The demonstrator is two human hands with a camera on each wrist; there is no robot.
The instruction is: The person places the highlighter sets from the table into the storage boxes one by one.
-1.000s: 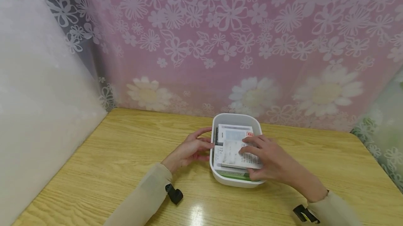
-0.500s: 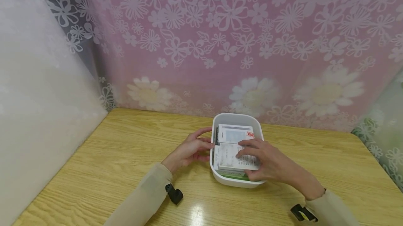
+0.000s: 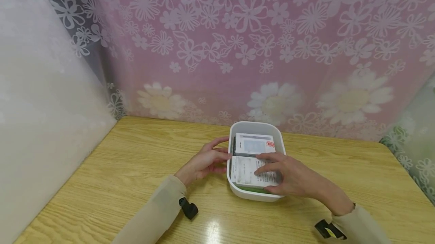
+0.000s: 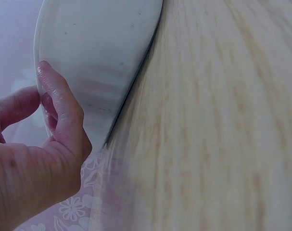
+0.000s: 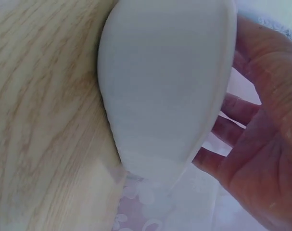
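A white plastic bin (image 3: 255, 197) stands on the table with several flat boxes inside. My left hand (image 3: 208, 159) holds the bin's left rim, thumb and fingertips meeting at the edge in the left wrist view (image 4: 54, 115). Over the near half of the bin, my right hand (image 3: 289, 172) grips a white box (image 3: 245, 170) with printed text and grey smudges, thumb at its near edge and fingers spread over its top and far edge. Behind it lies another white box (image 3: 253, 145) with a red label. The right wrist view has the bin's wall (image 5: 165, 86) hiding the box.
A light wooden table (image 3: 153, 142) lies under the bin, with a pink floral curtain (image 3: 210, 47) along its back edge. A pale sheet (image 3: 44, 96) hangs at the left. Something green (image 3: 253, 189) shows low in the bin's near end.
My right hand has moved the smudged white box left and toward the near end, down into the bin, uncovering more of the box behind. The left hand has stayed at the rim.
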